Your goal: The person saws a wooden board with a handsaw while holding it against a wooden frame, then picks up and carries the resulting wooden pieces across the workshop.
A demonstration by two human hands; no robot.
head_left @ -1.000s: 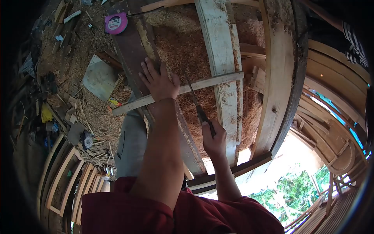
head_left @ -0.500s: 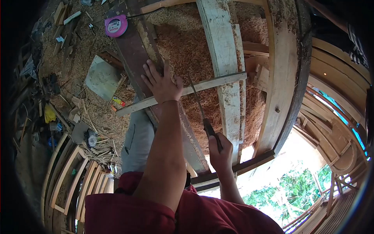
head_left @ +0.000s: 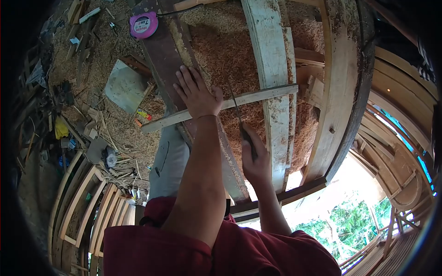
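A narrow wooden strip (head_left: 258, 95) lies across a dark brown plank (head_left: 161, 60) and a pale weathered board (head_left: 271, 69). My left hand (head_left: 201, 94) rests flat on the strip where it crosses the dark plank, fingers stretched out. In my right hand (head_left: 256, 158) is the dark handle of a handsaw (head_left: 237, 110), its thin blade meeting the strip just right of my left hand. Most of the handle is covered by my fingers. A pink tape measure (head_left: 143, 25) sits at the far end of the dark plank.
Brown shavings (head_left: 221, 55) fill the gap between the boards. A thick curved beam (head_left: 338, 92) runs along the right. To the left lie a pale flat panel (head_left: 124, 87) and wood scraps on the sawdust-covered ground. Wooden frames (head_left: 80, 207) stand at the lower left.
My right hand has moved forward with the saw, closer to the strip. My left hand stays on the strip. The whole view has shifted slightly.
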